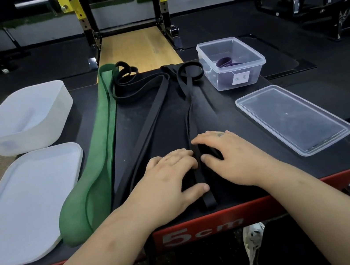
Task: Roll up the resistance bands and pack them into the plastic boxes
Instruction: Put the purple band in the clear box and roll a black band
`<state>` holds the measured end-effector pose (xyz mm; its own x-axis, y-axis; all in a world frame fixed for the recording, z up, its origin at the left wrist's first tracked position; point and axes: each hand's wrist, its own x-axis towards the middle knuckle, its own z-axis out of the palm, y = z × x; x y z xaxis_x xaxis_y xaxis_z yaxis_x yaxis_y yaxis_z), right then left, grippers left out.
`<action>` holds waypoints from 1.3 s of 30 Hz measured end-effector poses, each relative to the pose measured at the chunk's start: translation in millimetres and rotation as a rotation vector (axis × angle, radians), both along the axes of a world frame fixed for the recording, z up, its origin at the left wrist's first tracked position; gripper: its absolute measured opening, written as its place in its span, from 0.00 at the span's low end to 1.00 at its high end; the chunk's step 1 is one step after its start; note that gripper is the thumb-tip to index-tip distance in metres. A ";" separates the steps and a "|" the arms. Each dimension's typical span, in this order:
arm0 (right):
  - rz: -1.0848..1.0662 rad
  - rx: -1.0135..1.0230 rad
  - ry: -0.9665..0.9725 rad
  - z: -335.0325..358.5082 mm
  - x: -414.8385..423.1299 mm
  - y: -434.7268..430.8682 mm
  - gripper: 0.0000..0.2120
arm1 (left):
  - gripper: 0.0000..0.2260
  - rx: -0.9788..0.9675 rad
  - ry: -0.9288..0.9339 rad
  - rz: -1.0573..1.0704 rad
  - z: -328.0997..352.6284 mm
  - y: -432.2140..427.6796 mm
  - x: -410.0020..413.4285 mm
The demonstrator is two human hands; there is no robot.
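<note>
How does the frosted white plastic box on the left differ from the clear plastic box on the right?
The frosted white plastic box looks larger and milky; the clear plastic box looks smaller and see-through. The clear box holds a coiled purple band; the white box looks empty. Both stand open, the white lid and clear lid lying nearer the person.

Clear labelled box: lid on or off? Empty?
Off, not empty: the clear box is open-topped, a clear lid lies flat nearby, and a coiled purple band sits inside.
</note>
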<state>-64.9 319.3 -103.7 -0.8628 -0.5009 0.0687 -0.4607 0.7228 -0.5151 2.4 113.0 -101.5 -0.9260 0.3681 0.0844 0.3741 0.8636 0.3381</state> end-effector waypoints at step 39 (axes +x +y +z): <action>-0.019 0.142 0.001 -5.9 -0.6 -5.7 0.24 | 0.13 0.216 0.051 -0.164 -5.5 6.0 27.6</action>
